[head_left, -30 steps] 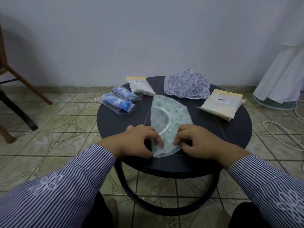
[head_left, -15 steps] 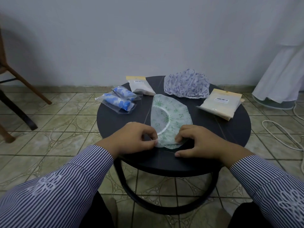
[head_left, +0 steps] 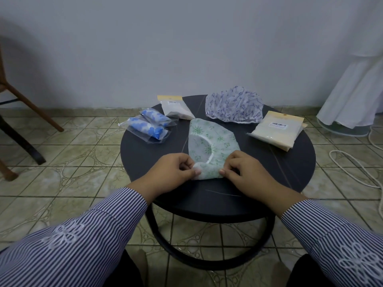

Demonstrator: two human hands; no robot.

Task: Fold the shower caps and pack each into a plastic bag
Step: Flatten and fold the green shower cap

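— Where was the green-patterned shower cap [head_left: 213,141]?
— Lay folded flat on the round black worktop [head_left: 269,183], at its middle, near end rolled up off the surface.

— And the left hand [head_left: 176,170]?
— Pinched the left corner of that rolled near edge, thumb against curled fingers.

— The right hand [head_left: 244,172]?
— Pinched the right corner of the same edge, thumb tip on the fabric, other fingers curled above it. Rested on the worktop, both of them, just apart, with the roll between.

— What else on the worktop?
— Sat puffed up and unfolded at the far side, just beyond the green one: a purple-patterned shower cap [head_left: 234,107]. Lay at the far left, overlapping the worktop's edge: two clear plastic bags [head_left: 149,129], each holding a rolled blue-and-white cap. Just right of those, a pale packet with a yellow header [head_left: 175,107], touching or nearly touching the green cap's far tip; hard to tell which. At the right, well apart from the hands, a stack of pale flat packets with a barcode label [head_left: 277,131].

— Around it?
— Green-patterned floor tiles [head_left: 83,154], a wooden chair leg [head_left: 31,104] at the left, white fabric [head_left: 356,96] hanging at the right, a white cable [head_left: 356,170] on the floor beneath it. Striped sleeves [head_left: 87,235] on both arms.
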